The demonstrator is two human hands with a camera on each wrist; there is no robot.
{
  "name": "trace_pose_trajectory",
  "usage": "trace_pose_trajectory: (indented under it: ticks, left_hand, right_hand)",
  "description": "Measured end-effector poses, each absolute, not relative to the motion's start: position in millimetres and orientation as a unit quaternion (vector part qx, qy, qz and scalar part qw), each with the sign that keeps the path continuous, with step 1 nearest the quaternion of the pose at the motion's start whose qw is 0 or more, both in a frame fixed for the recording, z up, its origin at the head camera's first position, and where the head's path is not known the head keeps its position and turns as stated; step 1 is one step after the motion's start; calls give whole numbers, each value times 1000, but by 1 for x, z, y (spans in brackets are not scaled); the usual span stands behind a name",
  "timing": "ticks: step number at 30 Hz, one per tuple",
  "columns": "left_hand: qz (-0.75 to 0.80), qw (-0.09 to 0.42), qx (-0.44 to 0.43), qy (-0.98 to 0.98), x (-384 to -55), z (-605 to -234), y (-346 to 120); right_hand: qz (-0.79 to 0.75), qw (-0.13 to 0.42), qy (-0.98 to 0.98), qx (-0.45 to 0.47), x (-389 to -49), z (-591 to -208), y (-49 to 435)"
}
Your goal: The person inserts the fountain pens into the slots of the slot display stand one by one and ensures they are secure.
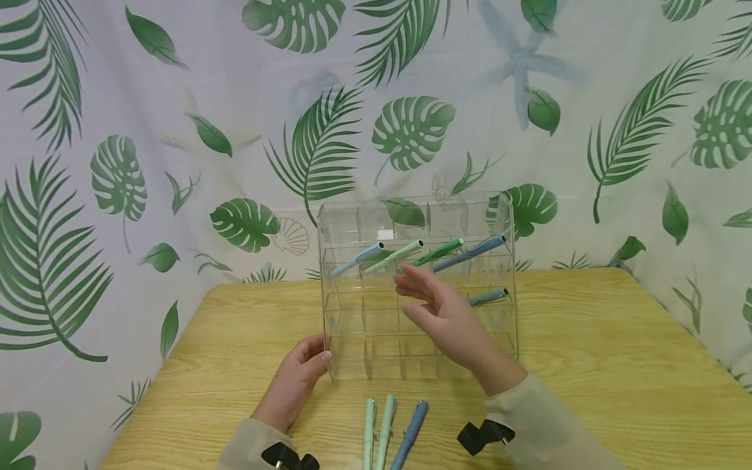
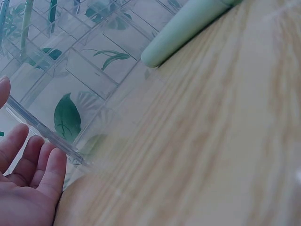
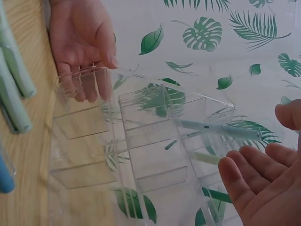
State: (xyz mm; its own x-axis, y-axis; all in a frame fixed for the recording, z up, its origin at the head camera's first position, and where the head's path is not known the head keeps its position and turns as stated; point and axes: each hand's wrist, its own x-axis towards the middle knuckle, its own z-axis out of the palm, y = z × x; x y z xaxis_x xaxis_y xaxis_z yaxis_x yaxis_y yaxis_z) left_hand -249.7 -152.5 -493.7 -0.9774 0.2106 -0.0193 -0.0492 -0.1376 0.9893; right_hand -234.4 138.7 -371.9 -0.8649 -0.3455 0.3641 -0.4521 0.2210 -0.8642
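Note:
A clear plastic pen rack (image 1: 382, 320) with rows of compartments stands upright on the table. My left hand (image 1: 296, 378) holds its lower left side edge, thumb in front and fingers behind. In the rack's upper part lie a light blue pen (image 1: 357, 258), a pale green pen (image 1: 396, 254), a green pen (image 1: 440, 250) and a slate-blue pen (image 1: 472, 252). Lower right sits a teal pen (image 1: 489, 297), partly covered by my right hand (image 1: 446, 320). That hand hovers before the rack, fingers extended and apart from the thumb, with nothing in them.
On the wooden table (image 1: 587, 365), before the rack, lie two pale green pens (image 1: 384, 424) (image 1: 369, 427) and a blue pen (image 1: 411, 431). A leaf-print cloth (image 1: 176, 98) hangs behind the table.

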Motion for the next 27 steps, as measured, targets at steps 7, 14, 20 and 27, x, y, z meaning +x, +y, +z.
trace_pose_trajectory:
  ticks: [7, 14, 20, 27]
  left_hand:
    - [744, 89, 62, 659, -250, -493, -154]
    - [750, 88, 61, 653, -249, -492, -154]
    - [750, 85, 57, 654, -250, -492, -154]
    - [748, 87, 53, 656, -251, -495, -154]
  right_hand:
    - [543, 36, -797, 262, -227, -385, 156]
    - [512, 28, -815, 271, -215, -393, 172]
    - [476, 12, -833, 283, -207, -399, 181]
    - [452, -36, -838, 304, -201, -409, 187]
